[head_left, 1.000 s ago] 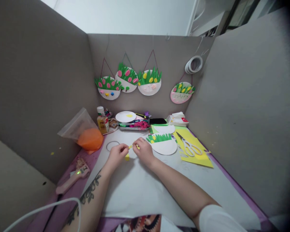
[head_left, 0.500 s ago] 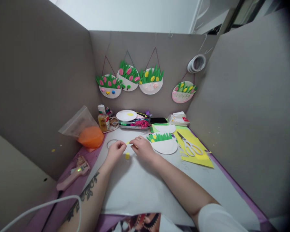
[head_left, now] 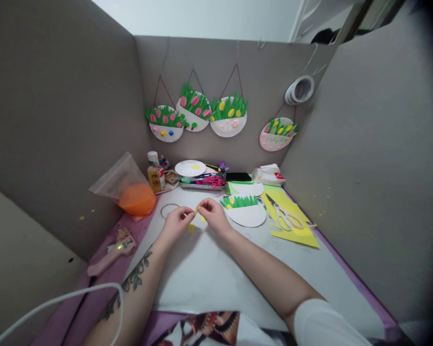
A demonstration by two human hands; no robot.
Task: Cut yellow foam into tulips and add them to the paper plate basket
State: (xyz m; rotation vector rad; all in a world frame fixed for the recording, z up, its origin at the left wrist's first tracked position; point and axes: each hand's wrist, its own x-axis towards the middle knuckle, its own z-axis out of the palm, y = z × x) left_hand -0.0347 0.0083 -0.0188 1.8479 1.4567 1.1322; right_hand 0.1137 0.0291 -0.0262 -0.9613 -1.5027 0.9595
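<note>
Between the fingertips of both hands is a small yellow paper piece. My left hand pinches it from the left, and my right hand pinches it from the right. Below them on the white table cover lies another yellow paper piece, with one more yellow bit partly under my right fingers. Just right of that hand is a white paper-plate basket with green paper grass and a few yellow flowers. A thin ring lies behind my left hand.
White-handled scissors rest on yellow paper at the right. A pink glue gun, its light lit, and a bag of orange material are at the left. Behind stand a glue bottle and a supply tray. Finished plates hang above.
My hands have come together at the fingertips, where the yellow paper piece now shows between them. The view has shifted slightly.
</note>
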